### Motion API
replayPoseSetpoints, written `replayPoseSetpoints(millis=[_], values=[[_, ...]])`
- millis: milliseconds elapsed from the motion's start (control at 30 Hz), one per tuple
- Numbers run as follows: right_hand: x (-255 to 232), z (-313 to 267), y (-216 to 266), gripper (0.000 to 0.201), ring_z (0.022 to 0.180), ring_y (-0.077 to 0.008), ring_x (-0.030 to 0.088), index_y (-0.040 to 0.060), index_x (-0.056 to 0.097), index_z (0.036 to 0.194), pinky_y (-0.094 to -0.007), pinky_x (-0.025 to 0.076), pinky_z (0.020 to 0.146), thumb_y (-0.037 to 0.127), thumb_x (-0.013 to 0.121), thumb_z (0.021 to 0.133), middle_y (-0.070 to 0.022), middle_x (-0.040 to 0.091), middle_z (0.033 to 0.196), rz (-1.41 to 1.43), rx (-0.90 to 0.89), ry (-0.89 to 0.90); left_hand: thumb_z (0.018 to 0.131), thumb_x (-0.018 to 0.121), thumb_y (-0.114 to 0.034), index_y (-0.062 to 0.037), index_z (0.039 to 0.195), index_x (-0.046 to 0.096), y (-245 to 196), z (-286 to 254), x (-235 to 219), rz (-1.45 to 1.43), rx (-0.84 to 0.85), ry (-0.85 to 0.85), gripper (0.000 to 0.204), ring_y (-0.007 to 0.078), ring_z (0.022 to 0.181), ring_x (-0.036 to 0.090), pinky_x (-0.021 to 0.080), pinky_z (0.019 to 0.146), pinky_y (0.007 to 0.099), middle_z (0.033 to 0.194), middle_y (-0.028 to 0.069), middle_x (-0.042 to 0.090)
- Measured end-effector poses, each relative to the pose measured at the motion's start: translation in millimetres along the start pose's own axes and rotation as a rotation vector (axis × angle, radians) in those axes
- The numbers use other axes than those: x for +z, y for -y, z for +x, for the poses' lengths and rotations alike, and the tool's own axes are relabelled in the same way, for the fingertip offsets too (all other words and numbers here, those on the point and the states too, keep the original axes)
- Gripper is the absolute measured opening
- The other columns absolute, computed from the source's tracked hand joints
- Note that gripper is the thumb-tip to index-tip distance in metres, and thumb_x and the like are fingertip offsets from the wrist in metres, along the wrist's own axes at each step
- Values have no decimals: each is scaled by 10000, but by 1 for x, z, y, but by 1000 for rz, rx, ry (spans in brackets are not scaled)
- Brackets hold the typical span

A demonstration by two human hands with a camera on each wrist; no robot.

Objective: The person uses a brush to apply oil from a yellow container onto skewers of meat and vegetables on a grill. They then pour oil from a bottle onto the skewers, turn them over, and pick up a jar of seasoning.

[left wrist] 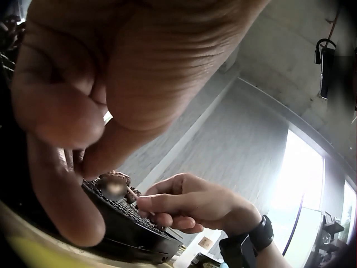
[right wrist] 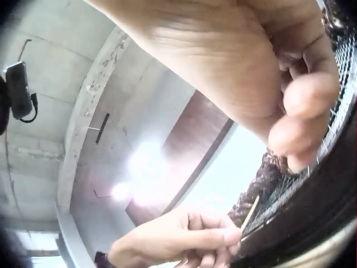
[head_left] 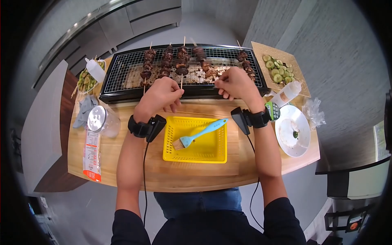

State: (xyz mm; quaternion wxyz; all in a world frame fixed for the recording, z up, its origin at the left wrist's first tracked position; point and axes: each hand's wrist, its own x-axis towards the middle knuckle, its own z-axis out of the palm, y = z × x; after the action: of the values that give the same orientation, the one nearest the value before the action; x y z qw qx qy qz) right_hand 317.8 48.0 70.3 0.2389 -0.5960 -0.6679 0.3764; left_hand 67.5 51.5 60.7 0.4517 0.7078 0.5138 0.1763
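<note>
My left hand (head_left: pixel 163 94) pinches the bare stick of a browned meat skewer (head_left: pixel 182 60) at the front edge of the grill; the pinch shows in the right wrist view. My right hand (head_left: pixel 239 85) pinches the stick end of another meat skewer (head_left: pixel 206 65), whose upper part is blurred. Both skewers lie over the wire mesh of the long black grill (head_left: pixel 122 67). Two more meat skewers (head_left: pixel 148 63) lie to the left on the mesh, and one skewer (head_left: pixel 245 61) is at the right, partly behind my right hand.
Between my forearms, a yellow basket (head_left: pixel 204 158) holds a blue basting brush (head_left: pixel 204 131). At right are a cucumber-topped board (head_left: pixel 267 49), a squeeze bottle (head_left: pixel 288 93) and a white plate (head_left: pixel 286 143). A lidded jar (head_left: pixel 108 122), a grey cloth (head_left: pixel 85 109) and vegetable skewers (head_left: pixel 84 81) stand left.
</note>
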Motion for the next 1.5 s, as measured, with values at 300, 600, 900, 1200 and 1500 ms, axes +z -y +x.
replayPoseSetpoints(millis=[300, 600, 900, 1200, 1500], values=[[-21, -6, -8, 240, 479, -137, 640, -97, 649, 726, -254, 521, 442, 69, 569, 880, -97, 683, 633, -81, 85, -19, 903, 591, -169, 93, 836, 639, -2, 0, 3, 14, 4, -16, 274, 166, 546, 677, 502, 449, 252, 667, 117, 677], [-19, -6, -6, 272, 453, -125, 611, -60, 649, 700, -254, 493, 430, 123, 593, 893, -75, 665, 603, -125, 162, -6, 914, 597, -173, 114, 923, 616, 4, 7, 2, -90, -12, 44, 287, 172, 556, 679, 505, 448, 247, 725, 139, 689], [-20, -7, -3, 333, 432, -91, 532, -38, 653, 661, -267, 419, 442, 198, 652, 896, -42, 613, 550, -293, 68, -103, 950, 576, -204, 60, 1048, 540, 3, 10, 0, -225, -66, 87, 284, 153, 557, 664, 483, 433, 238, 764, 129, 696], [-21, -7, -1, 331, 425, -91, 524, -51, 667, 704, -272, 418, 439, 215, 658, 900, -36, 612, 552, -248, 56, -65, 957, 553, -170, 24, 1033, 567, 4, 17, 0, -319, -96, 202, 208, 118, 540, 639, 474, 430, 212, 759, 106, 681], [-20, -11, 6, 346, 423, -96, 523, -46, 663, 712, -284, 422, 444, 239, 654, 908, -44, 605, 546, -334, -3, -158, 982, 544, -144, 69, 1088, 566, 2, 16, 1, -504, 77, 265, 239, 79, 548, 618, 468, 439, 173, 814, 101, 675]])
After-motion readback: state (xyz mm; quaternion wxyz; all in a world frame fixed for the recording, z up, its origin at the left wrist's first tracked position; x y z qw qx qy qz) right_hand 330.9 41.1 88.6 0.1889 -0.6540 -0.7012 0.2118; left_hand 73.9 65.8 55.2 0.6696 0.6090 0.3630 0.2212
